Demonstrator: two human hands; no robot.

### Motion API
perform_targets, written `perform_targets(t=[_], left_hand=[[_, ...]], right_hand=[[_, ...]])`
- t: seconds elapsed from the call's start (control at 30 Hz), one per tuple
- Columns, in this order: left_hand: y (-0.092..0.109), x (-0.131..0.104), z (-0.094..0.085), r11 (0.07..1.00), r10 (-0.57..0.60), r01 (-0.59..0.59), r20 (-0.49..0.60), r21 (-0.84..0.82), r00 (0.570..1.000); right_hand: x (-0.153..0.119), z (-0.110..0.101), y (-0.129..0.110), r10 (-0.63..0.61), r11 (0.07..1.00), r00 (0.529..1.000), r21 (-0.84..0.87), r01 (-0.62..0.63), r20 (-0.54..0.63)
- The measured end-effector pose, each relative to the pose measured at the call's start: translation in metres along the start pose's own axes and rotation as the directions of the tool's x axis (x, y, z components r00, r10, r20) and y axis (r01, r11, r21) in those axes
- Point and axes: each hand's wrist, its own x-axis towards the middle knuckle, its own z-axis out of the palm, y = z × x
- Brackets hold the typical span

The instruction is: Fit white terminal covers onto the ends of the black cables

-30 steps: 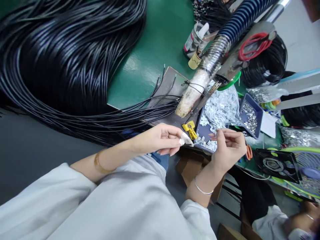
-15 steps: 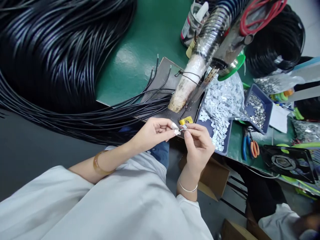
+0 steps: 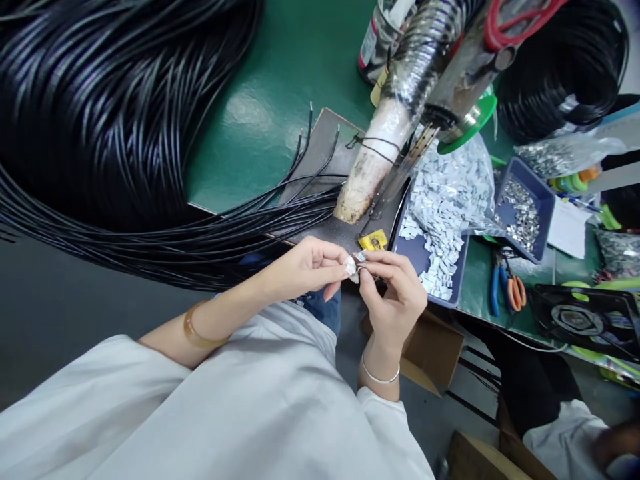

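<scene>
Fingertips meet in front of the table edge, where my left hand (image 3: 317,267) is closed in a pinch. White wraps cover its thumb tip and a finger; what it pinches is too small to make out. Opposite it, my right hand (image 3: 393,287) pinches a small pale flat piece (image 3: 361,256) between thumb and fingers, almost touching the left fingertips. Just beyond them lies a yellow block (image 3: 373,241) on a dark board (image 3: 320,143). Similar-looking pale pieces (image 3: 440,267) fill a blue tray to the right.
A large bundle of black cables (image 3: 100,120) covers the left side, its ends on the board. A taped duct hose (image 3: 373,153) and a solder spool (image 3: 467,127) hang over it. Farther right are a tray of metal parts (image 3: 537,193), pliers (image 3: 505,283), a fan (image 3: 575,320) and another person's arm.
My hands have drawn closer together, and the thin metallic bit that showed between them is now mostly hidden by the fingertips. The view has shifted slightly.
</scene>
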Motion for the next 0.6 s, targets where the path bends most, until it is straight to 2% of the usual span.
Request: perform_targets(t=[0.07, 0.1, 0.17, 0.23, 0.3, 0.4, 0.5, 0.6], left_hand=[[0.0, 0.0, -0.001, 0.999, -0.04, 0.041, 0.027, -0.028, 0.999], [0.0, 0.0, -0.001, 0.998, -0.046, 0.047, 0.035, -0.041, 0.998], [-0.002, 0.001, -0.001, 0.998, -0.012, 0.014, 0.03, -0.058, 0.999], [-0.004, 0.002, -0.001, 0.996, 0.063, -0.063, 0.001, -0.066, 0.998], [-0.006, 0.002, -0.001, 0.989, 0.132, -0.135, -0.053, -0.063, 0.99], [-0.007, 0.001, 0.0, 0.979, 0.186, -0.196, -0.163, -0.05, 0.969], [-0.006, 0.0, 0.002, 0.977, 0.194, -0.209, -0.24, -0.039, 0.951], [-0.005, -0.001, 0.004, 0.98, 0.188, -0.198, -0.258, -0.013, 0.948]], right_hand=[[-0.001, 0.0, -0.001, -0.067, 0.995, 0.997, -0.078, 0.065, -0.025], [-0.002, 0.001, 0.0, -0.057, 0.996, 0.998, -0.072, 0.055, -0.022], [-0.001, 0.002, 0.003, 0.039, 0.998, 0.999, 0.051, -0.04, 0.026], [0.001, 0.002, 0.007, 0.153, 0.959, 0.985, 0.228, -0.167, 0.077], [0.002, 0.003, 0.01, 0.227, 0.919, 0.973, 0.319, -0.231, 0.048], [0.001, 0.004, 0.008, 0.224, 0.946, 0.974, 0.248, -0.208, -0.041], [-0.002, 0.004, 0.004, 0.136, 0.982, 0.991, 0.133, -0.132, -0.016], [-0.004, 0.007, 0.001, 0.126, 0.987, 0.992, 0.099, -0.126, -0.002]])
